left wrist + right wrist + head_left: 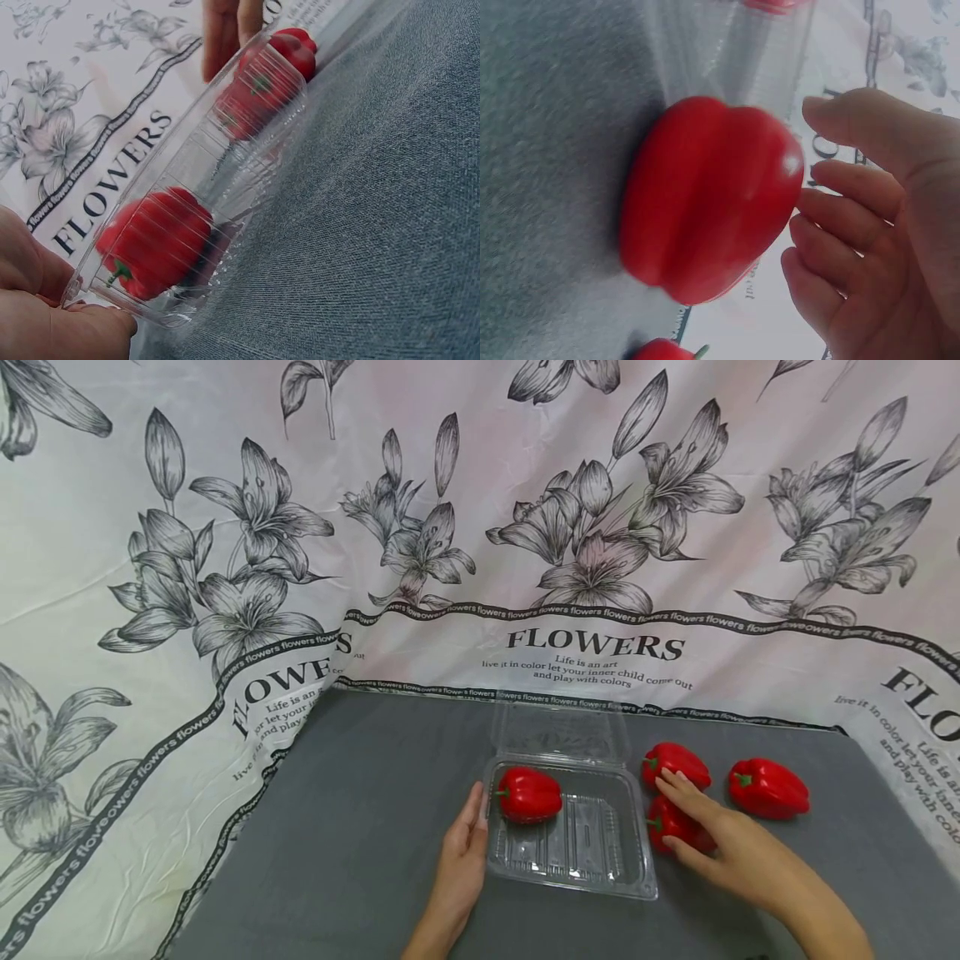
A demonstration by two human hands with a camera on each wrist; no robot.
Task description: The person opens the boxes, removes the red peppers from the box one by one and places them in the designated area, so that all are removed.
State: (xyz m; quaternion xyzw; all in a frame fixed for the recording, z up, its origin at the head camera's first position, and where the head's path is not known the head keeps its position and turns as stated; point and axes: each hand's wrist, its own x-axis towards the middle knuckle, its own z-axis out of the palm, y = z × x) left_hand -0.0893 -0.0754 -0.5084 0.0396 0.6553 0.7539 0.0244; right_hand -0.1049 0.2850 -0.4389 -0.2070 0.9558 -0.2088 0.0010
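Note:
A clear plastic clamshell box (570,883) lies with its lid (558,731) tipped back. Inside, at the left, is one red bell pepper (529,795) with a green stem. My left hand (461,860) pinches the box's left rim between thumb and fingers, as the left wrist view shows. Just right of the box, my right hand (727,843) hovers over a red bell pepper (712,202), partly covering it in the head view. Its fingers are spread and loosely bent. In the right wrist view, they stand beside that pepper without wrapping it; contact is hard to tell.
Another red bell pepper (675,760) lies behind the one under my right hand, and a further pepper (770,789) sits to the right. All rest on a grey cloth surface (360,827). A white flower-printed curtain (420,652) borders it at the back and sides.

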